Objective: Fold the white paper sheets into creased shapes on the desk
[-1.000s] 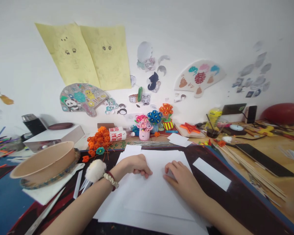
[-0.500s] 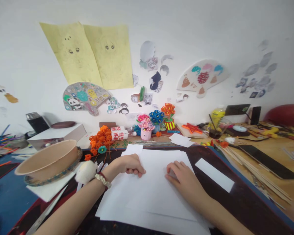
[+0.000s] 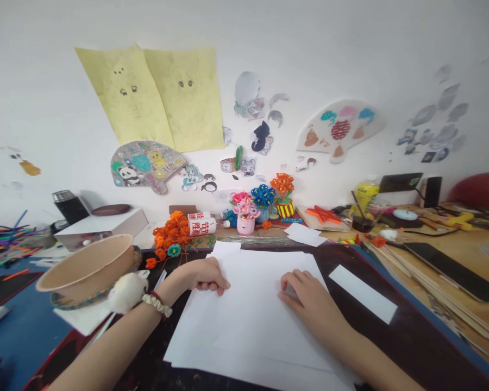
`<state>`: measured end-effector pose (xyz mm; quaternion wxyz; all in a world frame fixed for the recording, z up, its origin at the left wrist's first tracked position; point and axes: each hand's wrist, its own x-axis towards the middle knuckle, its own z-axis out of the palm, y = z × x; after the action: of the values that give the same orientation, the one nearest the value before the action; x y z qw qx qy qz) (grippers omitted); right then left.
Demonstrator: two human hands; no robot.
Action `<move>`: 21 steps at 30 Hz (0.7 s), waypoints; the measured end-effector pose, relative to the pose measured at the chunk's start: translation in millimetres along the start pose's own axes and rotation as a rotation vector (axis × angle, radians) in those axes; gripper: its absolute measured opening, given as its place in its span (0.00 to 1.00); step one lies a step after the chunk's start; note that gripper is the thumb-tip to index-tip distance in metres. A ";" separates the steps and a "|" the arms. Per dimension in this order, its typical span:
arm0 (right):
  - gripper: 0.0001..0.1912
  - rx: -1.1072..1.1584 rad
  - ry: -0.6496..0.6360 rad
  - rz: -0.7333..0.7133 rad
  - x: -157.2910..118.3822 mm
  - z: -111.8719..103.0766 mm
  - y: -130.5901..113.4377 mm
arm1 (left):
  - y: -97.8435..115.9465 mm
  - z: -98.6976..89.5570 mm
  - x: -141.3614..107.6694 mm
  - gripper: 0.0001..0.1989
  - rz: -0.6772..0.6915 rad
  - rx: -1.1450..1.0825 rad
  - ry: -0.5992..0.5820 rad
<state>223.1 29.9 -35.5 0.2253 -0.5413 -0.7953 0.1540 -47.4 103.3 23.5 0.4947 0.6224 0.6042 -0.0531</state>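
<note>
A stack of loose white paper sheets (image 3: 244, 326) lies on the dark mat, edges not quite lined up. My left hand (image 3: 207, 276) rests on its upper left part, fingers curled in and thumb side pressed together; whether a paper edge is pinched there I cannot make out. Over the right half of the stack is my right hand (image 3: 305, 293), its fingers bent and its thumb apart from the index finger, with white paper showing in the gap. A white strip of paper (image 3: 363, 294) lies right of the stack. A fluffy white ornament (image 3: 128, 292) sits by my left wrist.
A beige oval basin (image 3: 85, 266) stands at left. Behind the stack are orange flowers (image 3: 175, 231), a white-labelled bottle (image 3: 204, 225), small flower pots (image 3: 245, 224) and paper scraps (image 3: 305, 234). Thin wooden sticks (image 3: 436, 293) and a black tablet-like slab (image 3: 456, 271) lie at right.
My left hand has slid a little to the left over the paper, its fingers still curled. My right hand keeps nearly the same pose. The whole view has shifted slightly.
</note>
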 end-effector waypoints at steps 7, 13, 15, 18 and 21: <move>0.05 0.022 -0.006 -0.012 -0.2 1.9 0.8 | -4.6 -4.1 -4.6 0.16 -0.011 0.040 0.032; 0.04 0.024 0.007 -0.013 -0.5 3.3 2.1 | -1.1 -0.9 -9.8 0.16 -0.029 0.090 0.066; 0.04 0.029 0.009 -0.007 -0.6 3.0 2.7 | 0.7 0.0 -13.7 0.15 -0.034 0.125 0.089; 0.03 0.057 0.003 0.001 -0.1 2.3 4.2 | 4.0 2.7 -22.2 0.13 -0.039 0.208 0.163; 0.03 0.102 -0.009 0.004 0.5 2.0 5.1 | 9.4 13.2 -33.5 0.11 -0.030 0.334 0.341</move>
<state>225.9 32.3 -39.6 0.2489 -0.5299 -0.7864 0.1971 -41.6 73.0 44.2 0.2748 0.6866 0.6709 -0.0539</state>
